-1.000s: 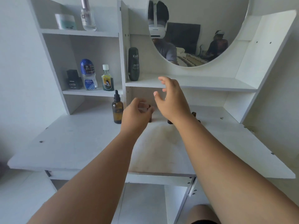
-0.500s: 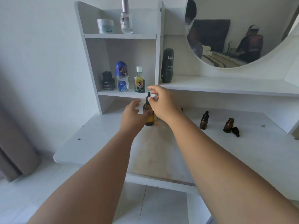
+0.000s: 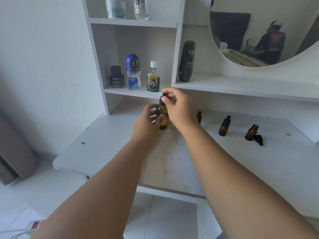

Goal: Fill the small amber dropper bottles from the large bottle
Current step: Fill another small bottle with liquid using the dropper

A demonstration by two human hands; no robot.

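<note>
The large amber bottle [image 3: 163, 116] stands upright on the white dressing table [image 3: 107, 140], under the left shelf. My left hand [image 3: 148, 121] grips its body. My right hand [image 3: 179, 109] pinches its black dropper cap [image 3: 162, 98] from above. To the right stand small amber dropper bottles: one [image 3: 199, 116] partly behind my right wrist, a capped one [image 3: 224, 126], and an uncapped one [image 3: 251, 132] with its black dropper cap [image 3: 259, 139] lying beside it.
The shelf above holds a black box [image 3: 117, 77], a blue roll-on [image 3: 133, 71] and a green bottle [image 3: 153, 77]. A dark tube [image 3: 186, 61] stands on the right shelf under a round mirror [image 3: 259, 31]. A power strip [image 3: 34, 225] lies on the floor.
The view has swung left and closer. My left hand has closed round the large bottle's body, and my right hand has settled on its dropper cap.
</note>
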